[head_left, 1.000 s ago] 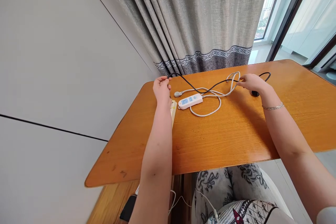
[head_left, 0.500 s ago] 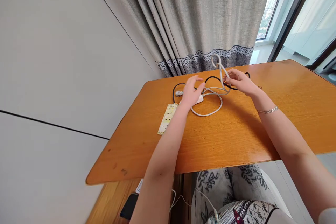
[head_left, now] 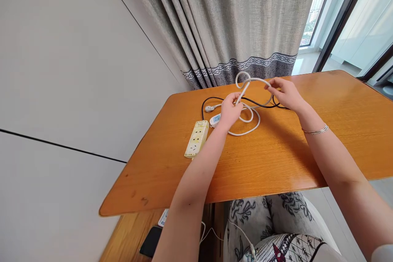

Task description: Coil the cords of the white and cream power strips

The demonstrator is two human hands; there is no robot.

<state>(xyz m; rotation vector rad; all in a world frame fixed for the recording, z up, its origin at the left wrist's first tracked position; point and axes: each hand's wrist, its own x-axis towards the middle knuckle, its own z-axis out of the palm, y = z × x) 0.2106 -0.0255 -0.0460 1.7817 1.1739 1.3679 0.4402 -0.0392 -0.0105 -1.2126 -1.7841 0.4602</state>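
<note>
A looped white power cord [head_left: 257, 80] is raised above the table between my hands. My left hand [head_left: 231, 109] is closed around one part of it, while my right hand [head_left: 285, 93] pinches another part farther right. More of the cord curls on the wood below. Under my left wrist lies a white power strip [head_left: 215, 120], partly hidden, with a white plug [head_left: 209, 109] behind it. Beside it rests a yellowed power strip [head_left: 197, 139]; a black cord [head_left: 212, 98] arcs from its far end and passes behind my hands to the right.
The wooden table [head_left: 147, 172] has rounded corners. A grey curtain [head_left: 239, 20] hangs along its far edge, and a pale wall panel [head_left: 61, 90] stands at the left. Below the table, a dark phone-like object [head_left: 151, 241] lies on a wooden surface.
My left hand has closed on the white cord and moved slightly right. The raised loop has tipped leftward and lower. My right hand has shifted a little right, still holding the cord.
</note>
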